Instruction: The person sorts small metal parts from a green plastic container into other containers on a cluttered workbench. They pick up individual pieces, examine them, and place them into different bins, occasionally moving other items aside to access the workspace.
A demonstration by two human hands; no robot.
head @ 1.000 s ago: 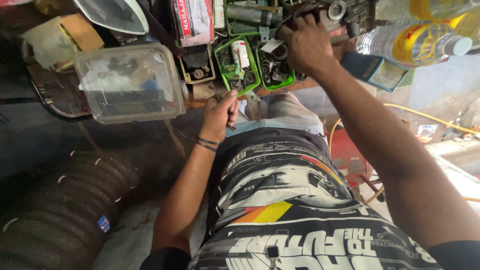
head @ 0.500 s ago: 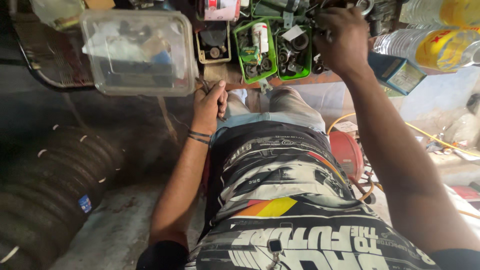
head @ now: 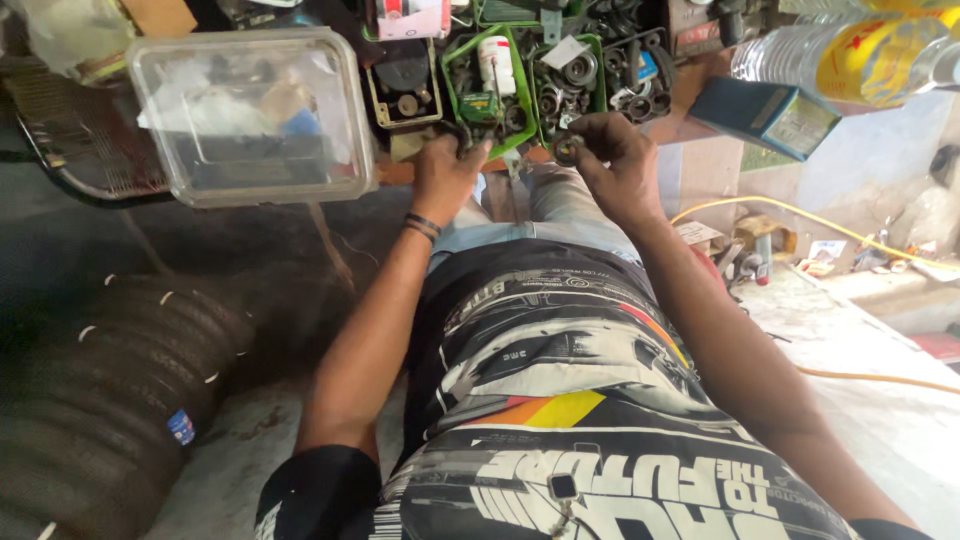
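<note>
Holding: right hand (head: 612, 160) pinches small round metal part (head: 568, 150)
Left hand (head: 447, 178): curled, contents unclear, beside right
Ahead: green trays (head: 520, 95) of parts
Progress: part picked, unplaced

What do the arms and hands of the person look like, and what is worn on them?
Both arms are bare from short black sleeves down. The left hand has thin dark bands around its wrist. The right hand shows no glove, ring or watch.
</note>
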